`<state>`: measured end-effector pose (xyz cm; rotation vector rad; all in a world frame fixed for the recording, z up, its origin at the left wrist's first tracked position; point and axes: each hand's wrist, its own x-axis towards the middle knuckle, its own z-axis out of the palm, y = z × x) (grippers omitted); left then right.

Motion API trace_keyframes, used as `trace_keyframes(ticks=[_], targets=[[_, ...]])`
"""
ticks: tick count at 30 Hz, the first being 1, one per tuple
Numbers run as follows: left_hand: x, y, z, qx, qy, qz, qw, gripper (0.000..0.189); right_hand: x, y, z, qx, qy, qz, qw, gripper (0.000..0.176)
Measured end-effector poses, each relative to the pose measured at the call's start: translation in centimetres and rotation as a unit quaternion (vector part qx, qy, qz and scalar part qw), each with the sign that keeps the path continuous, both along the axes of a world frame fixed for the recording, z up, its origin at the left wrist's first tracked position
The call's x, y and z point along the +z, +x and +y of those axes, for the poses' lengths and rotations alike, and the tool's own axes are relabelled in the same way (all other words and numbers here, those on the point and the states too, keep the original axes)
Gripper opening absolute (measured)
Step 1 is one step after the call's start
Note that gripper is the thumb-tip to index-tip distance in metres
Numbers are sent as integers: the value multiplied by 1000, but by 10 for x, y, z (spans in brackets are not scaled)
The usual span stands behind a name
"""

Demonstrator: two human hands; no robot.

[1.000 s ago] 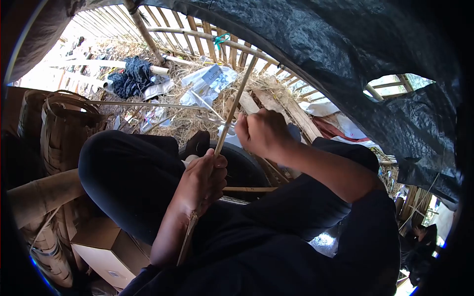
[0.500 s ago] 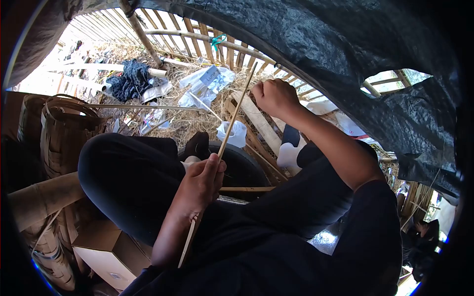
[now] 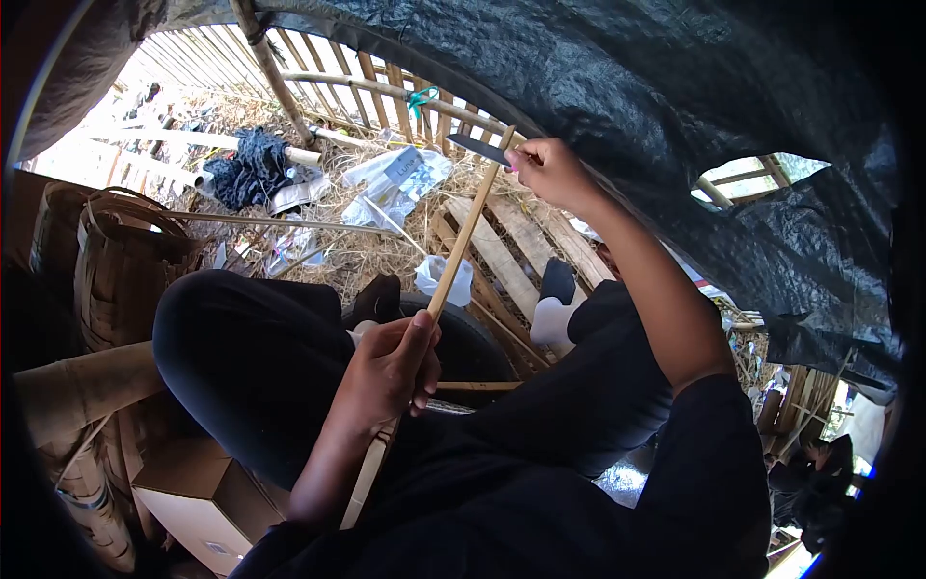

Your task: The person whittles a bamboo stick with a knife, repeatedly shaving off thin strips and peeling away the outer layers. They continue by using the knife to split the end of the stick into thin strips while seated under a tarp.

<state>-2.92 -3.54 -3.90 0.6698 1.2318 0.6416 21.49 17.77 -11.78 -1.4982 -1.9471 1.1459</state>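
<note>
A long, pale bamboo strip (image 3: 467, 234) slants up from my lap toward the fence. My left hand (image 3: 394, 372) is closed around its lower part, with the strip's lower end coming out below the wrist. At the upper right, my right hand (image 3: 552, 176) grips a knife, its handle hidden in the fingers. The dark knife blade (image 3: 476, 149) points left and lies across the strip near its upper tip.
Woven baskets (image 3: 123, 261) and a thick bamboo pole (image 3: 87, 388) are at the left, above a cardboard box (image 3: 207, 507). Wooden planks (image 3: 494, 253), a white plastic cup (image 3: 445, 279) and plastic bags (image 3: 397, 183) lie ahead. A dark tarp (image 3: 617, 96) hangs overhead.
The knife blade now shows across the strip's upper part. The strip's broader side has turned into view. My right hand sits slightly higher in the view.
</note>
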Motion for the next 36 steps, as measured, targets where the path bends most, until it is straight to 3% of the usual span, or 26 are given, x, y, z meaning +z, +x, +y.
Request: trace_keyframes(ticks=[2, 3, 6, 7, 10, 16, 23, 34, 36], targets=[[2, -1, -1, 0, -15, -2, 1000, 41, 1, -7, -1, 18, 44, -112, 993, 51], [4, -2, -1, 5, -14, -4, 1000, 41, -5, -12, -5, -15, 31, -52, 998, 61], [2, -3, -3, 19, -13, -18, 1000, 40, -17, -17, -1, -78, 34, -66, 994, 64], [1, -3, -4, 25, -13, -30, 999, 40, -19, -18, 0, -79, 73, -92, 990, 68], [-1, -5, -5, 48, -23, -70, 996, 38, -22, -23, 0, -81, 43, -99, 991, 72], [-4, -9, -9, 71, -42, -124, 989, 33, -25, -31, -15, -76, 13, -72, 994, 68], [-1, -9, -9, 62, -50, -98, 992, 34, -24, -33, -25, -101, -50, -65, 991, 66], [-3, -7, -6, 12, -28, -101, 994, 38, -24, -11, -9, -112, -62, -55, 990, 68], [-1, -5, -4, 12, -30, -104, 994, 38, -22, -8, -4, -112, -19, -39, 993, 68]])
